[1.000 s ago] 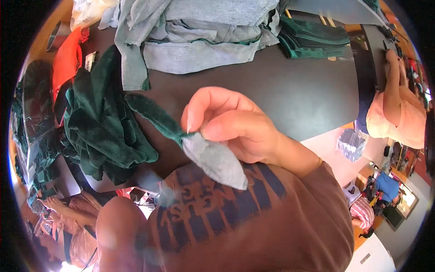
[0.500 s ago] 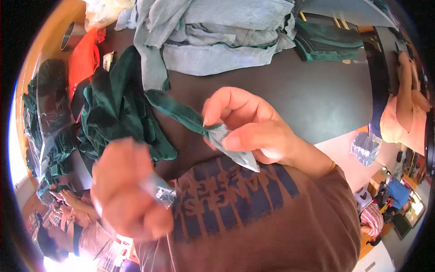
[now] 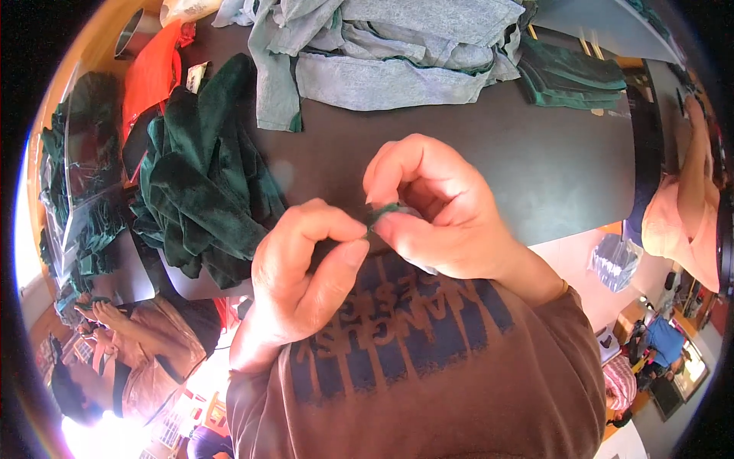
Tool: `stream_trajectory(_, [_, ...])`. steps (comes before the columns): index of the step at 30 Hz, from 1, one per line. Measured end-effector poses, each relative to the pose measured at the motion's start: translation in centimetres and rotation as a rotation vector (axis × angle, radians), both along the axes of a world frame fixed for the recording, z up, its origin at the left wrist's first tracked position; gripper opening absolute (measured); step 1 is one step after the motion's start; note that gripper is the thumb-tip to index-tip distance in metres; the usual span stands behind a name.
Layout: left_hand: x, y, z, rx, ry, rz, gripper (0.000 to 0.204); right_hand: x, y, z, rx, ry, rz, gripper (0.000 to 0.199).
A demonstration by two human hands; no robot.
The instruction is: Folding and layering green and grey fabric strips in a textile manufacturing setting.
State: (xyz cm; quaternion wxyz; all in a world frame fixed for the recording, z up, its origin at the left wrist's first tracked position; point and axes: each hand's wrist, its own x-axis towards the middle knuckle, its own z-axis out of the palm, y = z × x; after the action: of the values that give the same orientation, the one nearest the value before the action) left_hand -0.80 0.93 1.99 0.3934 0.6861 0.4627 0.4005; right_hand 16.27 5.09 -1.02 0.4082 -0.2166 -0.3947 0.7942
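Observation:
My right hand (image 3: 447,210) is closed, thumb and bent forefinger pinching a small green velvet fabric piece (image 3: 388,209). Most of that piece is hidden inside the fingers. My left hand (image 3: 306,264) comes in from the left, its thumb and forefinger tips drawn together at the fabric's edge. Whatever lies between those left fingertips is too small to make out. Both hands are above the near edge of the dark table (image 3: 566,161), in front of my brown shirt. A heap of dark green velvet (image 3: 202,172) lies left of my hands.
Grey-blue fabric pieces (image 3: 390,80) are piled at the back, with a folded green stack (image 3: 573,73) to their right. On the left are a red bag (image 3: 155,69) and a clear plastic bag (image 3: 92,153) of green cloth. Other people sit at both sides, including one at right (image 3: 680,214).
My left hand has come up and right, from blurred motion to the fabric piece. The green strip, earlier stretched out from my right hand, is now mostly hidden in it. The view has shifted slightly.

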Motion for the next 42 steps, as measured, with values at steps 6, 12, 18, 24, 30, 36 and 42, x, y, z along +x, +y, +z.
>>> stream_trajectory(6, [0.8,-0.8,-1.5,0.376,0.071,-0.040,0.028,0.1,0.0,-0.8,0.504,-0.207,-0.090,0.016])
stream_trajectory(12, [0.5,-1.4,-0.9,-0.076,-0.123,0.119,0.029,-0.2,-0.1,0.2,0.512,-0.277,-0.212,0.014])
stream_trajectory(18, [0.2,-1.2,-0.7,-0.089,-0.121,0.394,0.011,0.4,0.1,0.6,-0.201,0.044,0.107,0.019])
stream_trajectory(24, [0.5,-1.2,-1.4,-0.089,-0.106,0.474,0.011,0.0,0.0,0.5,-0.056,0.113,0.133,0.028])
stream_trajectory(30, [1.6,-0.6,-1.3,0.040,-0.071,0.442,0.008,-0.4,-0.5,0.0,0.373,-0.211,-0.046,0.033])
stream_trajectory(36, [2.1,-0.4,-1.2,-0.006,-0.077,0.374,0.009,-0.1,-0.5,0.4,-0.012,-0.006,-0.018,0.025])
stream_trajectory(42, [1.4,0.0,-1.5,0.338,0.105,0.134,0.026,0.9,0.0,0.9,0.469,-0.388,-0.276,0.019])
